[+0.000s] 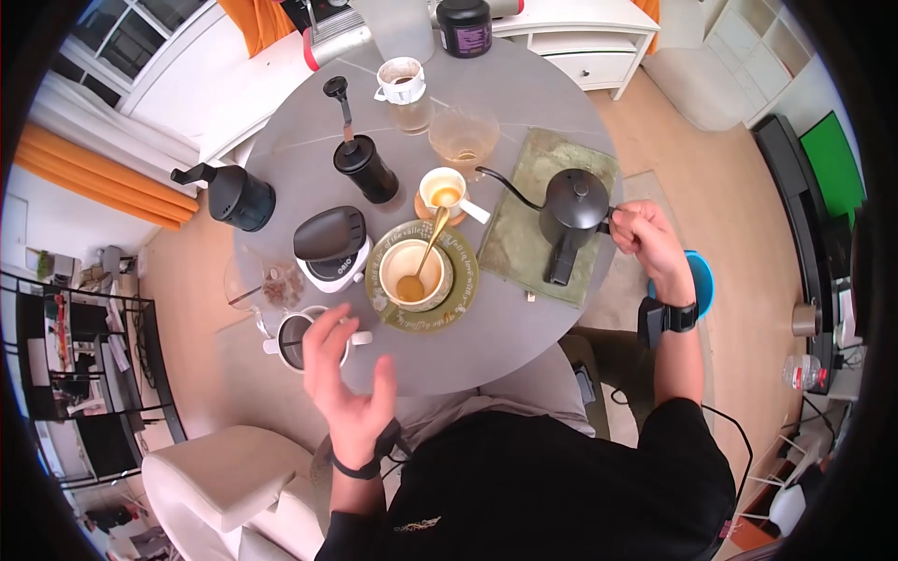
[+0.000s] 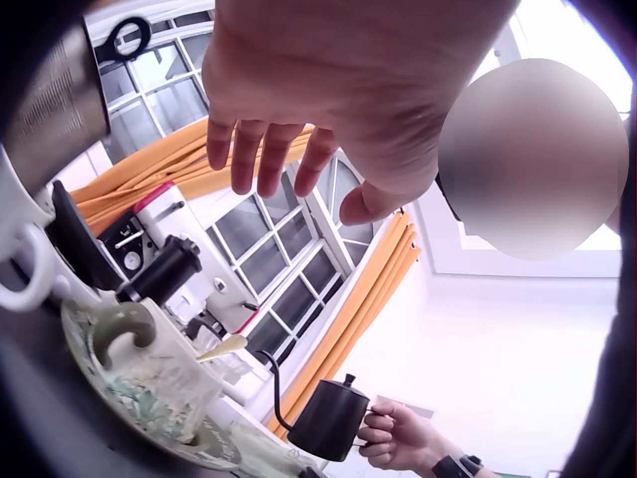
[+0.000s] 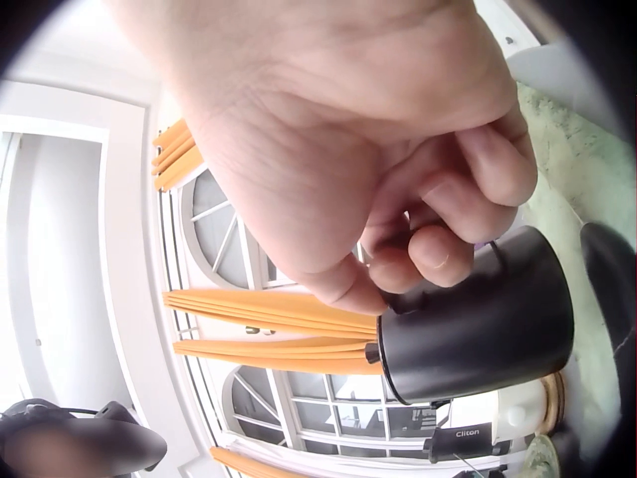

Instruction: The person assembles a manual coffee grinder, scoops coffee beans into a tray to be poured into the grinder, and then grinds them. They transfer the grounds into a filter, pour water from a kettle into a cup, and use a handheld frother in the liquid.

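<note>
I'm seeing my right hand [image 1: 644, 239] curling round the handle of the black kettle [image 1: 572, 211], sitting on the green mat [image 1: 524, 245] near the table's [image 1: 524, 89] right edge. Its long spout is pointing left toward the small cup [image 1: 443, 190]. My left hand [image 1: 348, 374] is hovering, fingers spread, holding nothing, over the near edge beside the white mug [image 1: 292, 337].

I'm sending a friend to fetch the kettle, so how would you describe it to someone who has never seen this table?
Start at the round grey table and find the green mat on its right side. The black kettle stands on that mat, its handle held by the right hand. Unlike the other black items, it has a long, thin, curved spout.
</note>
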The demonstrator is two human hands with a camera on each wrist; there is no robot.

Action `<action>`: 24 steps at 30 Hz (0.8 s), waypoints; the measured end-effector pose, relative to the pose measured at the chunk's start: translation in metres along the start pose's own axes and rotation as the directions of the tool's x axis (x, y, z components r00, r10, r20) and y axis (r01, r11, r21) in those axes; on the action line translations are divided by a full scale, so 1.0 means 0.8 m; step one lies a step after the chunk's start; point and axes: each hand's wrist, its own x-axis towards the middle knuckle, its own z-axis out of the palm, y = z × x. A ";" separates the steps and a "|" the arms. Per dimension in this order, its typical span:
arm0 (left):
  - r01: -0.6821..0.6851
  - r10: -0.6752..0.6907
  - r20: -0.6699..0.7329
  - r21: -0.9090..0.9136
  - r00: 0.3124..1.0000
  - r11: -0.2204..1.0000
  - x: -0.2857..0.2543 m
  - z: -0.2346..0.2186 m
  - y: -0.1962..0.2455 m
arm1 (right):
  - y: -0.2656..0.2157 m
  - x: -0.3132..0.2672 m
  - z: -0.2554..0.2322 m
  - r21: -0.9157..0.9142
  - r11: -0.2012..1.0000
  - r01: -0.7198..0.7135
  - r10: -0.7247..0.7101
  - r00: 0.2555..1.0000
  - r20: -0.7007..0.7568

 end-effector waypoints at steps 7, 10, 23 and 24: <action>-0.101 0.058 0.264 0.152 0.963 0.983 0.096 0.069 0.023 | -0.009 -0.009 0.000 0.037 0.999 -0.028 0.027 0.999 0.031; -0.265 0.160 0.404 0.219 0.901 0.939 0.130 0.089 0.014 | -0.011 -0.006 0.002 0.034 0.999 -0.033 0.031 0.998 0.049; -0.001 -0.136 0.215 0.540 0.967 0.842 0.149 0.069 -0.060 | -0.011 0.004 0.005 0.006 0.999 -0.038 0.037 0.993 0.113; 0.017 -0.153 0.221 0.519 0.963 0.855 0.149 0.065 -0.052 | -0.012 0.004 0.004 0.009 0.999 -0.032 0.031 0.993 0.118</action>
